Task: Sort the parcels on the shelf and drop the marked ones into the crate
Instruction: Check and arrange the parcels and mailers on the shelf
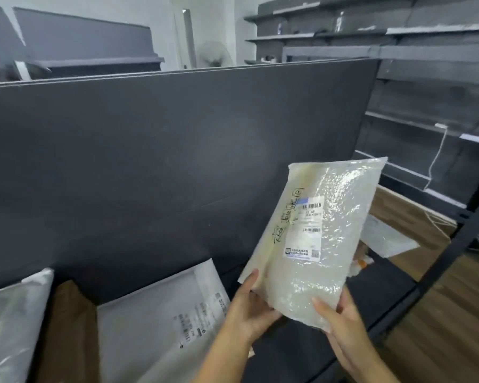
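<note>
I hold a bubble-wrap parcel (315, 236) upright in front of the dark shelf back panel (150, 161). It bears a white shipping label and black handwritten marks along its left side. My left hand (249, 308) grips its lower left corner and my right hand (340, 324) grips its lower right edge. A white mailer (155, 319) with a label leans on the shelf at lower centre, a brown parcel (69, 327) stands left of it, and a translucent bag (11, 322) stands at far left. No crate is in view.
Another white parcel (385, 236) lies behind the held one at right, above a wooden floor (454, 313). Dark metal shelving (426, 92) fills the right side, with a white cable (437, 156) hanging from it. A black shelf post (454, 250) slants at right.
</note>
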The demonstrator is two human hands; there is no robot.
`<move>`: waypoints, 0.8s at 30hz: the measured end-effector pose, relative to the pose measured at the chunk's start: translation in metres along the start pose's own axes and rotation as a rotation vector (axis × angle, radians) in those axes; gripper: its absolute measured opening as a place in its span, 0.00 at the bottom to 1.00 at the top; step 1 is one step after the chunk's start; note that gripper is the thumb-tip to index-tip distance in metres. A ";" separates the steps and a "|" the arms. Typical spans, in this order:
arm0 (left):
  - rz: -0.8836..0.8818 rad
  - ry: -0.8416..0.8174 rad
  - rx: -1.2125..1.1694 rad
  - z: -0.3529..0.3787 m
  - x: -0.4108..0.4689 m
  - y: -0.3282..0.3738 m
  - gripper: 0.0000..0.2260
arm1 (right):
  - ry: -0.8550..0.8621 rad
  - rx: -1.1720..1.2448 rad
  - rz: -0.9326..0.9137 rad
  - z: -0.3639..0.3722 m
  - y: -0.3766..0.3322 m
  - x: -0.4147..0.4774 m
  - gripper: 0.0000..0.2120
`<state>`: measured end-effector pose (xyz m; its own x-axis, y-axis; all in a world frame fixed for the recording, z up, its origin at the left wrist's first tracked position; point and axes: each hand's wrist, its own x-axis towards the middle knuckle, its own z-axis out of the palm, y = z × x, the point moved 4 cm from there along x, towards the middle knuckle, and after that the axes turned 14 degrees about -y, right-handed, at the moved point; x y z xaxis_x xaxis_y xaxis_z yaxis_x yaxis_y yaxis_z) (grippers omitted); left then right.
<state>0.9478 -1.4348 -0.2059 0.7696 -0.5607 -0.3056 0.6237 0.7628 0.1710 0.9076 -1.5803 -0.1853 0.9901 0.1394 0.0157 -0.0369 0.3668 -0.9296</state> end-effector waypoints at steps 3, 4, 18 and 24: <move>0.221 -0.002 0.186 0.001 -0.014 0.033 0.23 | -0.109 -0.101 0.061 0.027 0.013 0.002 0.36; 0.286 0.022 0.265 0.000 -0.022 0.046 0.19 | -0.169 -0.102 0.081 0.035 0.015 0.003 0.35; 0.567 0.166 1.092 0.012 -0.160 0.172 0.16 | -0.324 -0.340 0.182 0.027 -0.050 0.064 0.18; 0.567 0.208 1.051 0.002 -0.166 0.173 0.14 | -0.267 -0.348 0.200 0.043 -0.050 0.082 0.15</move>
<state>0.9282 -1.2099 -0.1238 0.9930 -0.0954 -0.0690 0.0867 0.1953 0.9769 0.9850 -1.5473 -0.1217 0.8971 0.4242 -0.1237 -0.1300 -0.0142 -0.9914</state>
